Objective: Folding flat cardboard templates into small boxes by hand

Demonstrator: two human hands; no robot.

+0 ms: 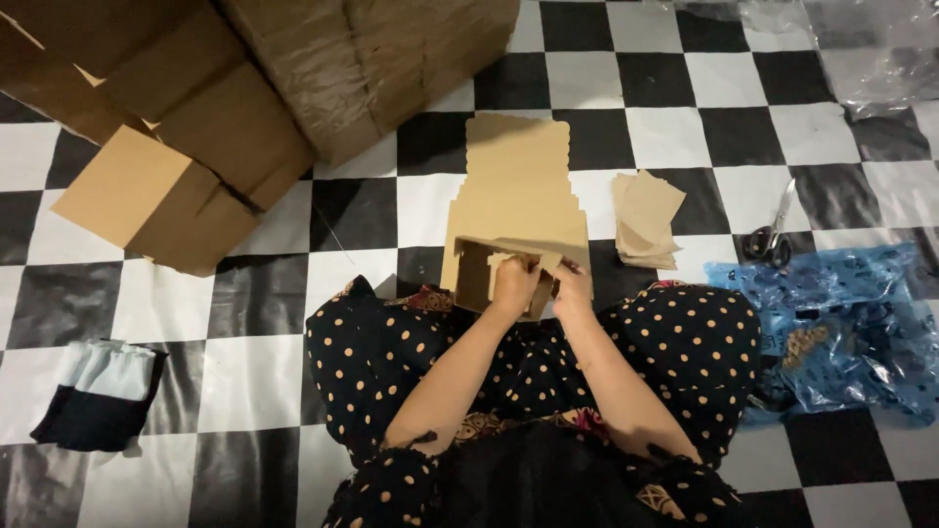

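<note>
A brown die-cut cardboard box (516, 186) lies half folded on the checkered floor in front of my knees, its scalloped lid flap flat and pointing away. My left hand (513, 284) grips the near wall of the box, fingers curled over a flap. My right hand (572, 286) presses on the same near wall from the right side. Both hands touch the cardboard close together. I sit cross-legged in dark clothing with orange dots (685, 337).
A stack of small brown cardboard pieces (648, 220) lies to the right of the box, scissors (771, 235) beyond it. Blue plastic bags (841, 328) sit at right, wrapped carton bundles (323, 59) at top left, a folded cloth (98, 391) at left.
</note>
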